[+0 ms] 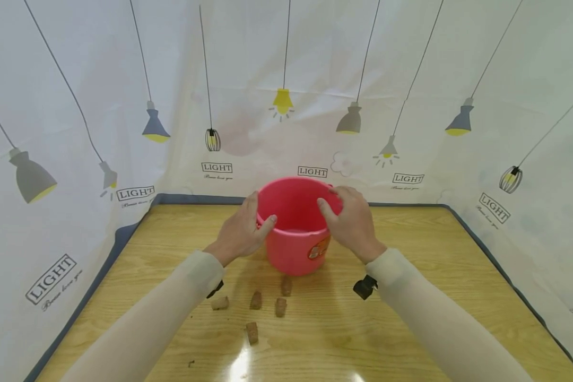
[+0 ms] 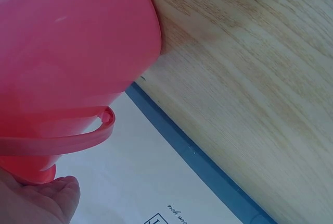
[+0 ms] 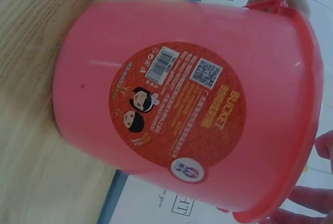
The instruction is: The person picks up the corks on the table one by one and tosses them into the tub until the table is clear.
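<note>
A pink-red plastic bucket [image 1: 298,252] with a round orange sticker [image 3: 177,104] stands upright, its base at the wooden table; whether it fully rests there I cannot tell. My left hand [image 1: 239,229] grips the rim's left side, thumb over the edge and fingers outside. On the opposite side my right hand [image 1: 353,220] holds the rim, its thumb pointing inward. The bucket's handle [image 2: 57,143] hangs against its outer wall in the left wrist view. Several brown cork-like pieces lie in front of the bucket, one cork piece [image 1: 286,286] close to its base.
More cork pieces, such as one cork piece [image 1: 252,333] and a paler piece [image 1: 219,303], lie on the wooden table [image 1: 425,297]. White fabric walls [image 1: 248,63] printed with lamps surround the table at the back and both sides. Small dark crumbs are scattered at front left.
</note>
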`<state>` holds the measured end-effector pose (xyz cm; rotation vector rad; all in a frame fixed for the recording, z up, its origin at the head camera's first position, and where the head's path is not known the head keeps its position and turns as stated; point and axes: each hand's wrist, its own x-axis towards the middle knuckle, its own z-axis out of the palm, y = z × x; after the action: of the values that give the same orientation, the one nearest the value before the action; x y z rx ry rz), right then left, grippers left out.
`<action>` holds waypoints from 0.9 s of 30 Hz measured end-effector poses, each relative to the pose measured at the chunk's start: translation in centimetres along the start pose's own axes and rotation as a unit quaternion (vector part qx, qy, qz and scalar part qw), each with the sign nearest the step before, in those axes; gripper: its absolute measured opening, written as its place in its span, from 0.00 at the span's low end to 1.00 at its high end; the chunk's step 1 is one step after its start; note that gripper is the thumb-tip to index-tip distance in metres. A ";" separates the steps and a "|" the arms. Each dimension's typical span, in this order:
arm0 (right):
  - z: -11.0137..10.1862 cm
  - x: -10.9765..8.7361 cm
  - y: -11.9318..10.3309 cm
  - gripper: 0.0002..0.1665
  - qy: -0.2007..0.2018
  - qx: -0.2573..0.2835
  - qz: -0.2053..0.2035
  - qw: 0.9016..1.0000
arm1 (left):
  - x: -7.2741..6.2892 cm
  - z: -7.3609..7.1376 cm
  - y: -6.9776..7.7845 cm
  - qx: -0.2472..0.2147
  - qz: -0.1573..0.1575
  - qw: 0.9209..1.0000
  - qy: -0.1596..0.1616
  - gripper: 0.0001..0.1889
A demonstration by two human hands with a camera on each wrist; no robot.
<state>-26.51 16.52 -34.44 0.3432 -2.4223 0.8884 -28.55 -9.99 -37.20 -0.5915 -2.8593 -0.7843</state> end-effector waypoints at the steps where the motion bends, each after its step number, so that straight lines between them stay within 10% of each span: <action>1: 0.1 0.1 0.3 0.28 -0.001 0.011 0.008 1.000 | 0.0 0.0 0.0 0.000 0.001 1.000 0.001 0.47; 14: 0.3 0.8 2.5 0.44 -0.079 0.127 0.144 0.978 | 0.1 0.1 -0.2 -0.001 0.007 1.000 0.010 0.47; 27: 1.9 0.8 3.1 0.37 -0.115 0.251 0.181 0.944 | 0.1 0.1 -0.2 -0.001 0.010 1.000 0.010 0.47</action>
<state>-29.17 17.60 -36.86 0.1882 -2.4814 1.7276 -28.70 -10.14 -37.36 -0.6086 -2.8292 -0.7863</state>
